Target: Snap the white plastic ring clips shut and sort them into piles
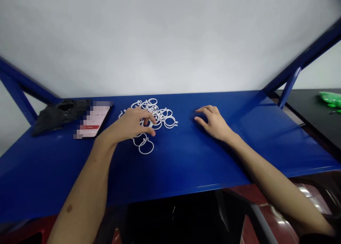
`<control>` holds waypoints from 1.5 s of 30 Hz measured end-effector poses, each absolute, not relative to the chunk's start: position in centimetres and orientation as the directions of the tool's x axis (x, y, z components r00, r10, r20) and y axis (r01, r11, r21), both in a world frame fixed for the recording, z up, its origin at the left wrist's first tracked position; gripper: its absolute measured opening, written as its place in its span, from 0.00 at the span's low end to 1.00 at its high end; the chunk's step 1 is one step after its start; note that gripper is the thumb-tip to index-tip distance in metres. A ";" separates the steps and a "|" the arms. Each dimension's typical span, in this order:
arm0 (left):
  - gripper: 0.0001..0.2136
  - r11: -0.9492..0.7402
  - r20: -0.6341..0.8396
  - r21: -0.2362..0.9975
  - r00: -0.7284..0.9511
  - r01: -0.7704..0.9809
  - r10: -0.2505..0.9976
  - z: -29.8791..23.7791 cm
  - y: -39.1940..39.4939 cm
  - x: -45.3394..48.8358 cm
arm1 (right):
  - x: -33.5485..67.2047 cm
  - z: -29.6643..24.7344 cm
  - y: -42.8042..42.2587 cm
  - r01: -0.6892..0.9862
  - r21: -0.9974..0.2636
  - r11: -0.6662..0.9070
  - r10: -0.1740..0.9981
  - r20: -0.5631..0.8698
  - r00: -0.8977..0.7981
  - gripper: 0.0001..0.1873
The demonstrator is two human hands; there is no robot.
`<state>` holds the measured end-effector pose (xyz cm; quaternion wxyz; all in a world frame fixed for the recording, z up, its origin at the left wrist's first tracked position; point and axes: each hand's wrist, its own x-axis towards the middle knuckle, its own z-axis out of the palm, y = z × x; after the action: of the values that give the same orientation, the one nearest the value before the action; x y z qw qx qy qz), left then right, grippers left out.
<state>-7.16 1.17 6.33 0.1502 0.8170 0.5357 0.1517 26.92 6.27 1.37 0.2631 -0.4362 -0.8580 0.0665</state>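
Note:
A pile of several white plastic rings (160,114) lies on the blue table (186,158), near its back middle. My left hand (131,125) rests on the left side of the pile with its fingers curled, and thumb and fingertips pinch one of the rings. A few more rings (145,146) lie just in front of that hand. My right hand (213,121) lies palm down on the bare blue surface to the right of the pile. Its fingers are slightly spread and hold nothing.
A phone (93,123) with a lit screen lies at the back left, beside a black bag (57,114). Blue frame bars (293,68) slant up at both sides. A dark table (314,112) with a green object (331,98) stands at the right.

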 end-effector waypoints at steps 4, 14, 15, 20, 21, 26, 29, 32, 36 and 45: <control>0.12 -0.398 -0.092 0.377 0.461 0.836 0.883 6.2 1.0 -8.8 | 25.5 1.8 4.8 0.665 -0.374 0.647 0.762 0.345 -0.548 0.16; 0.08 -0.459 0.022 0.293 0.475 0.839 0.880 4.5 0.9 -6.5 | 24.8 2.0 3.9 0.630 -0.375 0.680 0.732 0.401 -0.550 0.15; 0.08 -0.462 0.069 0.314 0.465 0.829 0.883 4.7 0.8 -6.1 | 24.7 2.2 3.8 0.612 -0.388 0.689 0.723 0.412 -0.554 0.14; 0.06 -0.499 0.298 0.452 0.402 0.740 0.866 4.9 0.0 -2.9 | 23.8 3.3 2.1 0.411 -0.541 0.734 0.660 0.424 -0.620 0.16; 0.05 -0.517 0.322 0.465 0.407 0.719 0.855 4.7 -0.2 -2.2 | 23.5 3.3 1.7 0.377 -0.569 0.730 0.653 0.418 -0.632 0.17; 0.04 -0.600 0.450 0.493 0.405 0.631 0.796 3.6 -1.2 0.4 | 22.7 2.7 0.4 0.320 -0.621 0.716 0.638 0.395 -0.661 0.12; 0.06 -0.528 0.478 0.585 0.264 0.615 0.838 3.6 -1.6 1.0 | 22.6 2.3 0.3 0.302 -0.686 0.662 0.690 0.401 -0.602 0.10; 0.10 -0.430 0.400 0.685 0.190 0.587 0.897 4.0 -1.7 0.9 | 22.6 2.3 0.4 0.248 -0.750 0.613 0.738 0.430 -0.521 0.11; 0.14 -0.418 0.323 0.704 0.265 0.574 0.909 4.0 -1.4 0.6 | 22.7 2.5 0.3 0.228 -0.754 0.616 0.741 0.456 -0.492 0.11; 0.12 -0.607 0.565 0.523 0.290 0.598 0.773 2.3 -1.6 1.3 | 23.0 2.7 0.5 0.214 -0.695 0.686 0.666 0.481 -0.570 0.05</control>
<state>1.27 -1.57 2.32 0.1060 0.7961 0.4305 0.4120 23.03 0.52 2.71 0.3816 -0.2636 -0.8351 0.2958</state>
